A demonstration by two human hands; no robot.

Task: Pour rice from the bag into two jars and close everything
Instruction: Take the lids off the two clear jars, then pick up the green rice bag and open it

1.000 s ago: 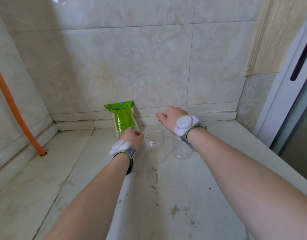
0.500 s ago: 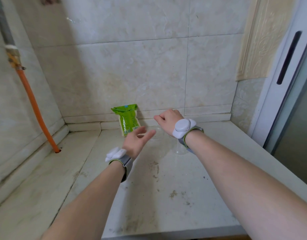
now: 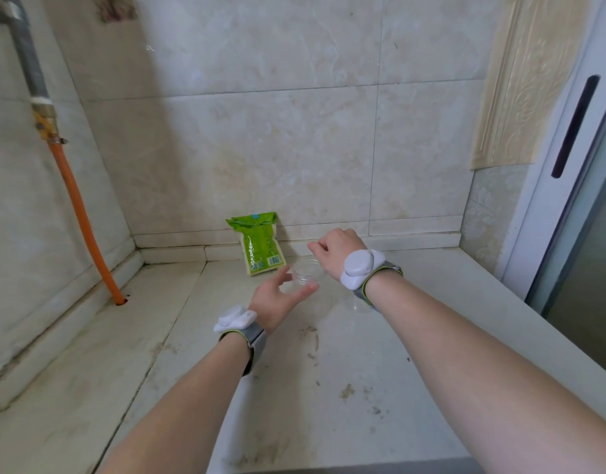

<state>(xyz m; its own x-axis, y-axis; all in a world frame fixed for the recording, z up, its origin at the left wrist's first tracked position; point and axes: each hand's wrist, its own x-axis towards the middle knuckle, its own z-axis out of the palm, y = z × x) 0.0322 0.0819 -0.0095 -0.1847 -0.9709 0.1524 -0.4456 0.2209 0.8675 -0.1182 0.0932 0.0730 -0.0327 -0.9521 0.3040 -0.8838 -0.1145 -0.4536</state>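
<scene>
While the left hand (image 3: 277, 299) spreads wide just left of an open clear jar (image 3: 308, 272), the right hand (image 3: 334, 249) hovers curled above its far right rim; whether it pinches anything cannot be told. A 2nd jar (image 3: 358, 304) peeks from under the right wrist. Beyond them, the green bag (image 3: 260, 248) leans on the far wall (image 3: 294, 159), standing on the stained surface (image 3: 328, 388).

Single head-worn wide-angle view, looking forward and down onto counter (image 3: 328, 388) corner; tiled wall (image 3: 294, 148) close ahead.
</scene>
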